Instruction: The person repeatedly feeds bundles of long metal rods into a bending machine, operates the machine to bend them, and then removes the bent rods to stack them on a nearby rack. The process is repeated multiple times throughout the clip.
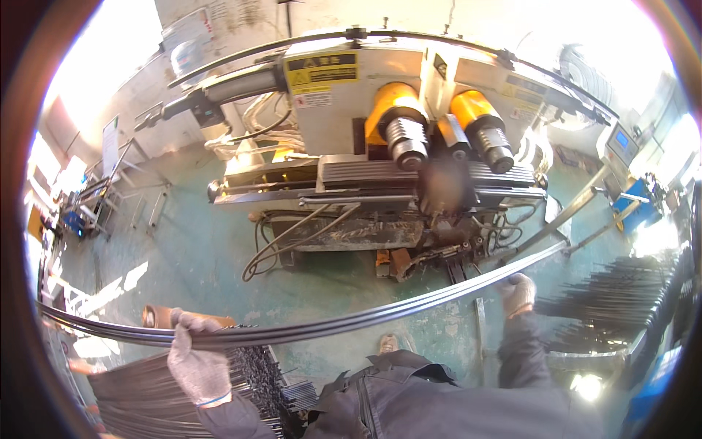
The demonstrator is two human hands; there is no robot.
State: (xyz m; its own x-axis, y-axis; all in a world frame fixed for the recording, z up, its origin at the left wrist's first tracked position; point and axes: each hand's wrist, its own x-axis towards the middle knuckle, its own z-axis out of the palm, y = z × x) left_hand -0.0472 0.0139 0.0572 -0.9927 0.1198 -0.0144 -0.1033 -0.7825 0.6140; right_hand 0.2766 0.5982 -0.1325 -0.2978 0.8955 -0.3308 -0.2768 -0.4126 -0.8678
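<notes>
A bundle of several long, thin metal rods [351, 320] stretches across in front of me from left to right, bowed by the lens. My left hand [199, 366], in a light knitted glove, is closed round the bundle toward its left part, above a pile of dark rods [146, 391]. Farther right, my right hand [518, 293], gloved too, has its fingers curled against the underside of the same rods; its grip is partly hidden. The rods' right end reaches close to a slanted metal post [570, 208].
Ahead stands a large machine [395, 73] with two yellow-housed spindles [406, 135], hoses and a long bed. On the right a rack holds dark rods [607, 304], with a control panel [621, 143] behind. A brown cylinder [157, 317] lies beside my left hand.
</notes>
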